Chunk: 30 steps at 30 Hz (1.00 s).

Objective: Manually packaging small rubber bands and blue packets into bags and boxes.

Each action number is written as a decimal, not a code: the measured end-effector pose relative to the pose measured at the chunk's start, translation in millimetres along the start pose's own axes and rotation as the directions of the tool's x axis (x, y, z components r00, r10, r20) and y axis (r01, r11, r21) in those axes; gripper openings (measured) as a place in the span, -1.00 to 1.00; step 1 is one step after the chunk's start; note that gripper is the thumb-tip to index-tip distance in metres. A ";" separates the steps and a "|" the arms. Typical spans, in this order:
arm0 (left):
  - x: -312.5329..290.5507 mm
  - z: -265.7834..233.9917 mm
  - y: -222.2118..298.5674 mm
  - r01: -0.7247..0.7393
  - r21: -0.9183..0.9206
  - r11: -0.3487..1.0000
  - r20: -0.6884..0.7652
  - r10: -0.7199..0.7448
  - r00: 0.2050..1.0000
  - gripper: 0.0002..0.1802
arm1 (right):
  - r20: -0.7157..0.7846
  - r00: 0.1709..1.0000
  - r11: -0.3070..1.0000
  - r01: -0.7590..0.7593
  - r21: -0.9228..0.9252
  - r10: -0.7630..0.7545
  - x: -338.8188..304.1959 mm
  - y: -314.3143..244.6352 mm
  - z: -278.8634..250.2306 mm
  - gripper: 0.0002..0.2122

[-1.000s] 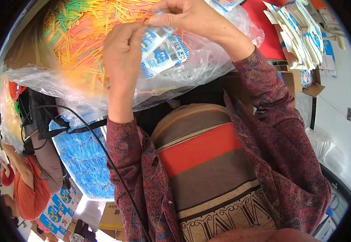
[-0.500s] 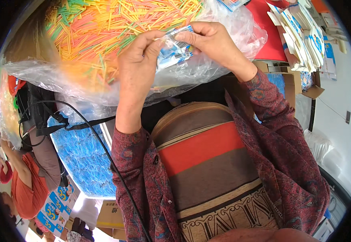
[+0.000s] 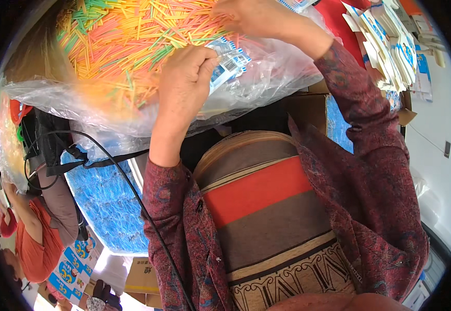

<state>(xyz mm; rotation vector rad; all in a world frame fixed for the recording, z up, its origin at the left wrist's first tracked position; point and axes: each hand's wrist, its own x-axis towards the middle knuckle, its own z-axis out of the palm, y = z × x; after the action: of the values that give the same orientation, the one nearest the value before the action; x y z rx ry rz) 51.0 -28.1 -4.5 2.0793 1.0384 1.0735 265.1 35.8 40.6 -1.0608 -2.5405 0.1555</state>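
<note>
My left hand (image 3: 182, 80) pinches a small blue and white plastic packet (image 3: 231, 63) by its left edge, above the front rim of a clear plastic sheet (image 3: 282, 70). A heap of thin sticks (image 3: 132, 39) in yellow, orange, pink and green lies on that sheet. Farther off, my right hand (image 3: 254, 16) reaches over the right side of the heap. Its fingers are curled down at the sticks, and whatever they grip is hidden. Part of another blue and white packet (image 3: 295, 4) shows beyond my right wrist.
White and blue folded cartons (image 3: 383, 46) are stacked at the far right on a red surface (image 3: 339, 23). A bin of blue packets (image 3: 106, 197) stands left of me, with a black cable (image 3: 124, 176) across it. Another person (image 3: 39, 238) is at the far left.
My right hand has let go of the packet and moved up and away to the stick heap. My left hand keeps the packet, which is now turned with its striped end pointing right.
</note>
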 end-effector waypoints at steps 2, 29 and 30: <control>-0.4 5.5 -1.5 0.010 0.017 1.000 0.021 -0.011 1.000 -0.93 | 0.095 0.995 0.943 0.057 -0.327 -0.028 3.4 -2.9 8.7 -0.85; 1.2 8.8 -6.4 0.115 -0.177 0.977 -0.034 -0.123 0.992 -0.94 | -0.072 0.947 0.922 -0.285 0.262 0.313 13.0 39.5 42.1 -0.86; 1.1 8.2 -6.1 0.111 -0.176 0.978 -0.035 -0.118 0.992 -0.94 | -0.152 0.934 0.915 -0.269 0.301 0.324 12.6 39.3 43.6 -0.85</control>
<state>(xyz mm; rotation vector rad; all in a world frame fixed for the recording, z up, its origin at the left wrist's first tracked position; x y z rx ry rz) 56.1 -25.0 -12.8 1.8426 1.0347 1.1161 266.1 74.5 -5.4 -1.2728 -2.0920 0.4499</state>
